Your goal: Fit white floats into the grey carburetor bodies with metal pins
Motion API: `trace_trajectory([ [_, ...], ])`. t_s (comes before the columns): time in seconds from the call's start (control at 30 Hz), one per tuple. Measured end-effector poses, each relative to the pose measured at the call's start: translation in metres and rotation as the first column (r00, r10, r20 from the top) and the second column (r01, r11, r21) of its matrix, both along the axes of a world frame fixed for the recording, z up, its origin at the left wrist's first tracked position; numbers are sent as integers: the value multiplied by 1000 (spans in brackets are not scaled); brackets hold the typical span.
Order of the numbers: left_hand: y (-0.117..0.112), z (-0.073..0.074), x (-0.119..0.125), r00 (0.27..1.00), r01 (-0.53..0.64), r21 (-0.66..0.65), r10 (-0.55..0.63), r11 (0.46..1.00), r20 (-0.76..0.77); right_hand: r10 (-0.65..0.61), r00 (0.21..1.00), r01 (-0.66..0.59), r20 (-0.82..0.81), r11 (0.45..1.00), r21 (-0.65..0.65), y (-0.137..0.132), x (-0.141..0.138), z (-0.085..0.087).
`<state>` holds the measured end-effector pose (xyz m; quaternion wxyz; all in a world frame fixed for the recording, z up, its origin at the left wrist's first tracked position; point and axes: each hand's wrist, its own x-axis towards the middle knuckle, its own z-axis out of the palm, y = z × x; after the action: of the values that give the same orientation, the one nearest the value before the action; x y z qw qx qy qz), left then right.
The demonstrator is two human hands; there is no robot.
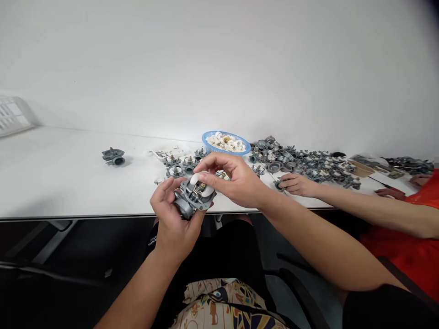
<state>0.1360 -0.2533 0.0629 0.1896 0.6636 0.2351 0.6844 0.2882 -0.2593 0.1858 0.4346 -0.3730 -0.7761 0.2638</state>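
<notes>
In my left hand [174,228] rests a grey metal carburetor [185,206], its open float-bowl side tilted up toward me near the table's front edge. My left fingers and thumb wrap round its body. A white float [206,192] sits on top of the carburetor, with brass and metal parts between its two lobes. My right hand [240,180] is closed over the float, thumb and fingertips at its upper side. Just behind my hands stand several carburetors with white floats [175,171]. Small metal pieces [157,182] lie to the left.
A blue basket [208,148] holds white floats. One carburetor [113,156] stands alone at left; a white tray [168,153] lies mid-table. Heaped carburetors [308,164] fill the right. A co-worker's hand [298,185] touches a carburetor there; another person in red sits farther right, near a screwdriver [387,186].
</notes>
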Motion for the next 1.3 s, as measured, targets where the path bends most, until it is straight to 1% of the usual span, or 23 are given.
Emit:
trace_trajectory([
  [0.1, 1, 0, 4, 999, 34, -44, -33, 998, 15, -91, 991, 91, -102, 996, -5, 0, -3, -12],
  [0.17, 2, 2, 7, 999, 40, -63, -39, 997, 15, -166, 977, 172, -136, 985, 27, -3, -5, -20],
  [0.23, 1, 4, 8, 999, 32, -77, -30, 997, 18, -244, 963, 258, -117, 958, 129, -8, -6, -27],
  [0.3, 2, 4, 9, 999, 24, -81, -22, 996, 28, -300, 951, 308, -70, 916, 259, -15, -5, -34],
  [0.37, 2, 4, 8, 999, 26, -83, -23, 996, 35, -312, 950, 300, -22, 891, 342, -20, -3, -40],
  [0.4, 2, 3, 7, 999, 26, -85, -23, 996, 37, -310, 951, 290, -2, 888, 358, -22, -2, -43],
  [0.53, 4, 0, 5, 1000, 10, -132, -6, 991, 29, -287, 956, 248, 65, 905, 346, -24, -1, -55],
  [0.67, 3, -1, 5, 999, 32, -231, -26, 972, 27, -239, 969, 208, 66, 929, 305, -23, -3, -65],
  [0.77, 3, 0, 6, 997, 75, -334, -63, 939, 47, -272, 962, 260, 24, 939, 223, -24, -6, -73],
  [0.8, 3, 0, 6, 996, 87, -372, -71, 924, 56, -288, 958, 284, -4, 943, 173, -23, -7, -77],
  [0.87, 5, 0, 7, 995, 97, -433, -77, 896, 64, -302, 947, 306, -107, 952, 27, -22, -10, -86],
  [0.93, 9, -1, 6, 996, 88, -468, -73, 879, 51, -306, 920, 279, -245, 950, -137, -18, -14, -96],
  [1.0, 14, -4, 3, 997, 71, -491, -67, 868, 26, -312, 877, 237, -364, 942, -237, -13, -21, -106],
  [1.07, 19, -7, -2, 998, 59, -505, -61, 861, 14, -302, 854, 200, -423, 942, -268, -8, -30, -115],
  [1.13, 26, -12, -7, 999, 44, -522, -45, 852, 11, -285, 854, 174, -435, 945, -278, -1, -40, -123],
  [1.2, 32, -18, -13, 1000, 2, -550, -7, 835, -7, -296, 858, 184, -420, 940, -288, 8, -51, -130],
  [1.3, 42, -28, -23, 997, -76, -587, 63, 806, -43, -341, 865, 234, -367, 923, -307, 24, -65, -139],
])
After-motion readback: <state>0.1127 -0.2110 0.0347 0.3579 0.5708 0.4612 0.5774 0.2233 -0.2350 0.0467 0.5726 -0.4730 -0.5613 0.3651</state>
